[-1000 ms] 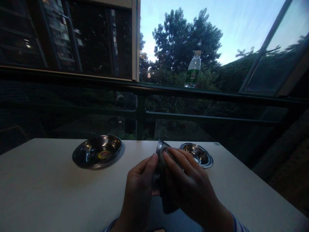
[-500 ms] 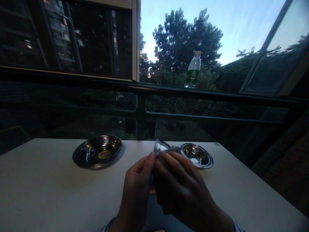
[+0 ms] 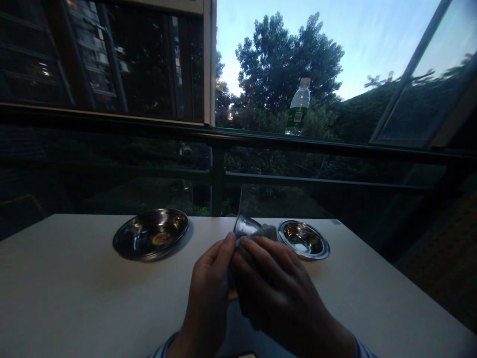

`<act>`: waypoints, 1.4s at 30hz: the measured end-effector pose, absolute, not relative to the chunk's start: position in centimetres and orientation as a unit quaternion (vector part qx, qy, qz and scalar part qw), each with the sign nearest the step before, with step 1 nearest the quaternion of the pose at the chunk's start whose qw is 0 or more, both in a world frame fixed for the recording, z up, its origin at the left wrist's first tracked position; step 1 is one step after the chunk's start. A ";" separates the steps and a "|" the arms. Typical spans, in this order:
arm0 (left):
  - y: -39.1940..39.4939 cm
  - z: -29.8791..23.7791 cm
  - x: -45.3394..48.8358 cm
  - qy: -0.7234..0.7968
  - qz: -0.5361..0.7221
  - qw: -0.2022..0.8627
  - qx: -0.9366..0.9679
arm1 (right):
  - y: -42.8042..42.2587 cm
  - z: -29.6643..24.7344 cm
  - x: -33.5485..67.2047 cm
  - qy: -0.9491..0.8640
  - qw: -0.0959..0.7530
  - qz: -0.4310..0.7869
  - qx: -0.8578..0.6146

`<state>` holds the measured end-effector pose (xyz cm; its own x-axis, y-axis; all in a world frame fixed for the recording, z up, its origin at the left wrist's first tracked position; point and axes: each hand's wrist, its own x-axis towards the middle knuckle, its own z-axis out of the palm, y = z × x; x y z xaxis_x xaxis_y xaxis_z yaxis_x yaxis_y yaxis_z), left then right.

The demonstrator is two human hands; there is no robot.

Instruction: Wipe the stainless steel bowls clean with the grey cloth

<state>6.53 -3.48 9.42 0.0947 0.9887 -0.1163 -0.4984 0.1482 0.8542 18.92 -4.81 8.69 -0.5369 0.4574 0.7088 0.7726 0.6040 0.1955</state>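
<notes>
Over the near middle of the white table, both hands are closed round one shiny metal bowl [image 3: 244, 226]; only part of its curved side shows past the fingertips. My left hand [image 3: 209, 283] grips it from the left, thumb on top. A crumpled grey cloth [image 3: 268, 231] sticks out beyond the fingers of my right hand [image 3: 279, 288], which presses it against the metal. The rest of the bowl and most of the cloth are hidden behind the fingers.
A wide steel basin [image 3: 128, 241] with a yellow sticker lies tilted at left on the white table [image 3: 74, 298]. A smaller steel bowl [image 3: 323, 251] sits at right. Beyond the table runs a dark railing [image 3: 156, 133], with a green-labelled bottle [image 3: 298, 112] on it.
My hands have shifted slightly left with the metal bowl and cloth. More of the bowl's side and of the cloth shows now. The basin and smaller bowl stay in place.
</notes>
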 end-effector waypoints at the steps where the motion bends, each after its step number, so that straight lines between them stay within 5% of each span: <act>1: -3.6 9.4 6.6 0.374 0.559 0.660 0.335 | -4.7 8.7 19.0 -0.833 0.319 -0.252 -0.374; 42: -4.0 9.8 7.2 0.379 0.570 0.632 0.363 | -4.4 8.8 19.2 -0.806 0.322 -0.215 -0.447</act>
